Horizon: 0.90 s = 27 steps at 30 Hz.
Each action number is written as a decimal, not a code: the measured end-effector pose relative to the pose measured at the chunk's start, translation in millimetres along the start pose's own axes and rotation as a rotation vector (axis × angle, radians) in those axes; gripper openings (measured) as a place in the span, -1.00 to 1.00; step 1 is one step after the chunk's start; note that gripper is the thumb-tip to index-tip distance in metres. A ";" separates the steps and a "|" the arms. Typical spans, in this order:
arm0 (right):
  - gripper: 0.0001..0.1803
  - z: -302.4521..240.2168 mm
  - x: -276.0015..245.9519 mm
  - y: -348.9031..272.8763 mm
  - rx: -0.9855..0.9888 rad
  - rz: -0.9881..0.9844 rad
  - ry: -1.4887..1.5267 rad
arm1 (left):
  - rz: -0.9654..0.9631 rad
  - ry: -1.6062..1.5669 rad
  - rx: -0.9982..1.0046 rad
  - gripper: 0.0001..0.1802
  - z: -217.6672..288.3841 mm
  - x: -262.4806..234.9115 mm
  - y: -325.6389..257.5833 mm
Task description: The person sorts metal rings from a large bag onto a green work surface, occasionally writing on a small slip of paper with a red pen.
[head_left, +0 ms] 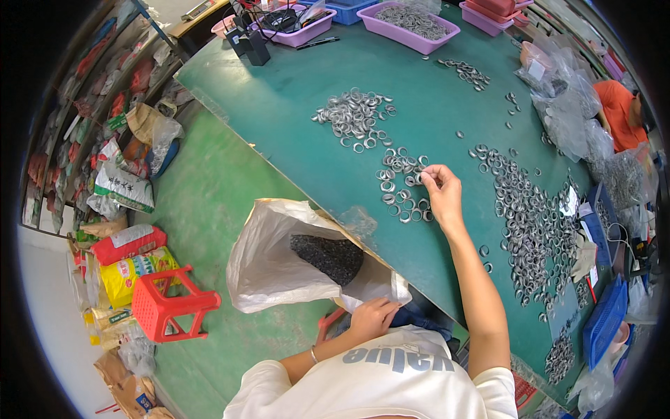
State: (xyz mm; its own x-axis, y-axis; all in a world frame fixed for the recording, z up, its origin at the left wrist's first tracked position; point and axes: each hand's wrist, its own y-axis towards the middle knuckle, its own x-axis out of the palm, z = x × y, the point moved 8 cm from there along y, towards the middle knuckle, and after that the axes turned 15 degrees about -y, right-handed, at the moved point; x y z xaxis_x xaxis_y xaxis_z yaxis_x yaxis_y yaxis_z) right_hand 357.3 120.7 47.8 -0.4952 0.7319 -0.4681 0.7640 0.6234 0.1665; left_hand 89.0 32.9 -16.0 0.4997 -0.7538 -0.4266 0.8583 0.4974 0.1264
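Head view, right hand: the right hand point(442, 190) sits just right of frame centre on the green table point(293, 105), fingertips drawn together and pinching at the small metal rings point(403, 183) spread beneath them.
Head view, left hand: the left hand point(373, 315) is low in the frame, centre, curled closed on the edge of the white plastic bag point(269, 262) near the person's lap.
Head view, bag: it gapes open at lower centre, hanging off the table's near edge, with a dark heap of small parts point(328, 255) inside (too fine to make out singly).
Head view, other rings: a denser ring pile point(354, 117) lies above centre, well apart from the hand; a long scatter of rings point(534, 230) runs down the right side.
Head view, top of frame: a purple tray point(412, 36) holds more rings.
Head view, floor at left: a red plastic stool point(171, 302) stands at lower left, beside sacks and bags point(129, 244) along the shelving.
Head view, far right: another person in an orange shirt point(618, 112) is at the table's far edge.
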 end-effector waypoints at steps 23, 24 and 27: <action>-0.80 -74.4 43.7 -76.1 -0.365 -0.444 -0.166 | -0.005 0.014 -0.008 -0.88 3.4 -2.0 0.8; -0.79 -63.3 27.8 -53.0 -0.265 -0.270 -0.194 | -0.005 0.013 -0.009 -0.88 3.2 -2.0 0.4; -0.76 -35.5 -2.1 -4.5 -0.288 0.147 -0.634 | -0.010 0.009 -0.007 -0.87 3.7 -0.4 1.9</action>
State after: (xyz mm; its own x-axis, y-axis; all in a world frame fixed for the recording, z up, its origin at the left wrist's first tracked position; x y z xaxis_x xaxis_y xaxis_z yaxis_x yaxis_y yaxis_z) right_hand 340.2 126.1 78.8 0.0080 0.5674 -0.8234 0.6211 0.6425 0.4488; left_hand 90.8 32.5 -12.2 0.4904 -0.7547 -0.4358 0.8621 0.4932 0.1162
